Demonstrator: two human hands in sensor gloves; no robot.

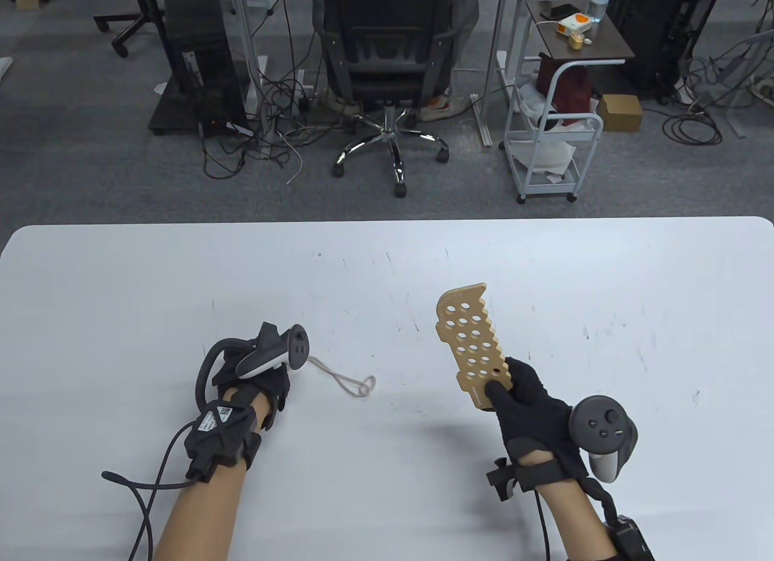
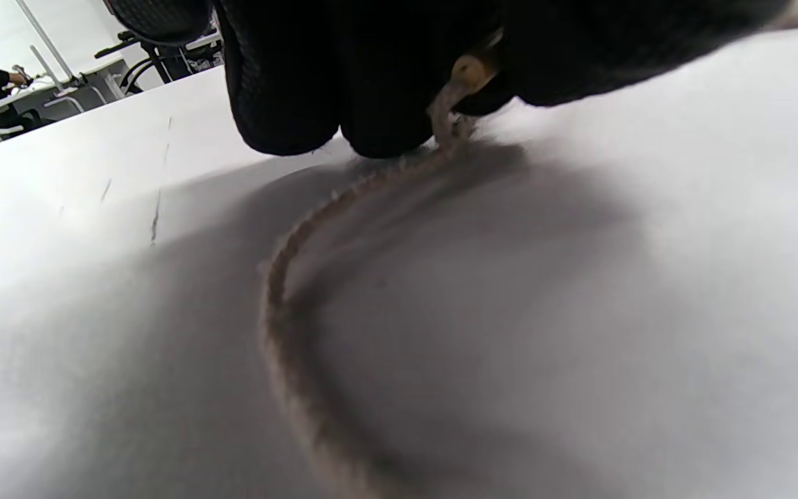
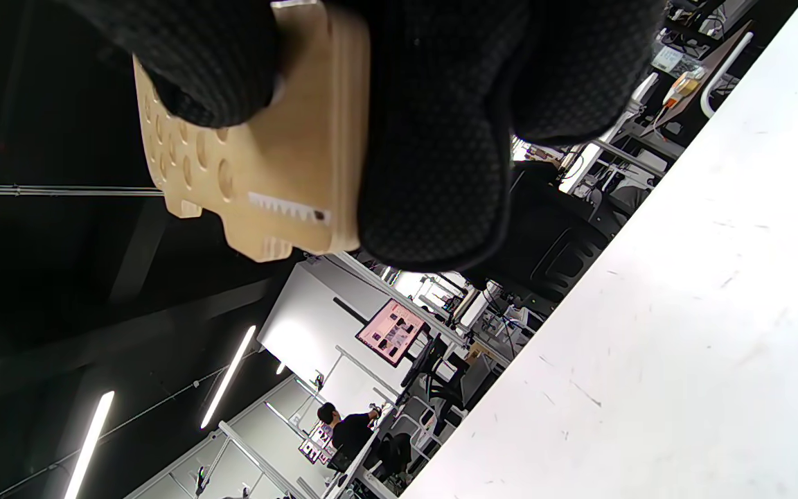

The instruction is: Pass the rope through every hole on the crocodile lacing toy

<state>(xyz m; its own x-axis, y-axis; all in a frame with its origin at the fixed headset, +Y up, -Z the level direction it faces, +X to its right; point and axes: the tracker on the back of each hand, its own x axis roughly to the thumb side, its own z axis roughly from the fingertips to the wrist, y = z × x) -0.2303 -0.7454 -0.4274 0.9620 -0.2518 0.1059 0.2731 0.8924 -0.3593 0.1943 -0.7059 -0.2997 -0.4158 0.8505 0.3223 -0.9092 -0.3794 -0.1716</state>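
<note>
The wooden crocodile board [image 1: 472,342] with several round holes is lifted above the white table [image 1: 387,265], gripped at its near end by my right hand [image 1: 525,398]. The right wrist view has the crocodile board [image 3: 246,166] from below, with gloved fingers [image 3: 433,138] curled round it. A thin beige rope [image 1: 344,382] lies looped on the table right of my left hand [image 1: 266,373]. In the left wrist view my left fingertips [image 2: 371,104] pinch the rope [image 2: 288,291] by its wooden tip, low at the table surface.
Beyond the table's far edge stand an office chair [image 1: 387,59], a white cart [image 1: 550,132] and floor cables. A cable [image 1: 151,488] trails from my left wrist across the table's near left.
</note>
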